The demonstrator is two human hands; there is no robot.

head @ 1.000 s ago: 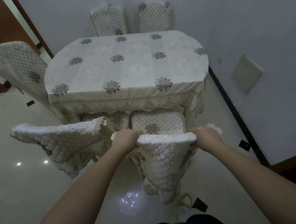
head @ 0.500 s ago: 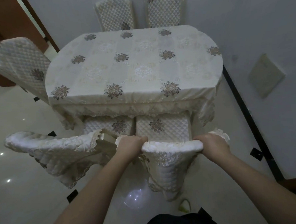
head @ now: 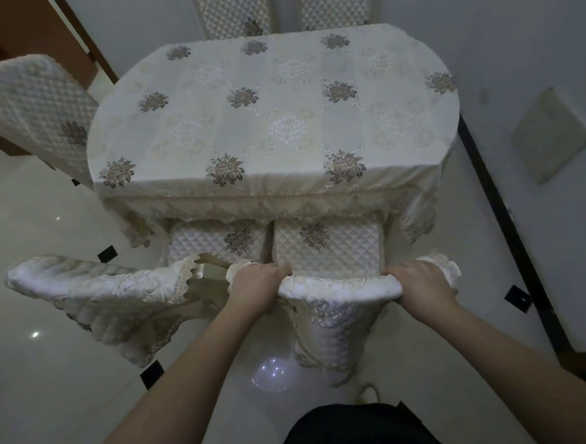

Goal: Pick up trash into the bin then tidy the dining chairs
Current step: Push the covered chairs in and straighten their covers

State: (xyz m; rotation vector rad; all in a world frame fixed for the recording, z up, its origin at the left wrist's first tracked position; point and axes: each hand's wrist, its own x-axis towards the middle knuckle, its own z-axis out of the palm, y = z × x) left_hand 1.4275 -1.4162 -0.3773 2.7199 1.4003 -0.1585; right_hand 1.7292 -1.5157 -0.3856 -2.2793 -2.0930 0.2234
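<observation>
Left hand: your left hand [head: 254, 286] is curled over the left end of the top rail of the near cream quilted-cover dining chair [head: 328, 254], fingers wrapped down over the front of the rail and clamped on the fabric.
Right hand: your right hand [head: 422, 282] grips the right end of the same rail, fingers together and folded over it, thumb side toward you.
Chair in hand: its backrest top runs straight between your two hands; the quilted seat with a brown flower motif lies beyond the rail, its far edge tucked under the hanging lace hem of the tablecloth. The back cover hangs down toward you below the rail.
Neighbouring chair: a second cream quilted chair [head: 217, 242] sits just beside it on the left, seat also partly under the hem, its backrest [head: 96, 288] angled away to the left.
Table: an oval dining table under a cream tablecloth with brown flower clusters [head: 278, 119] stands directly ahead, close to the grey wall [head: 513, 36] on the right.
Other chairs: two quilted chair backs [head: 234, 9] rise at the far side of the table; one more [head: 38, 114] stands at the left end.
Floor: glossy pale tiles [head: 38, 392] with small black diamond inserts, showing light reflections.
Trash and bin: neither shows in this view.
</observation>
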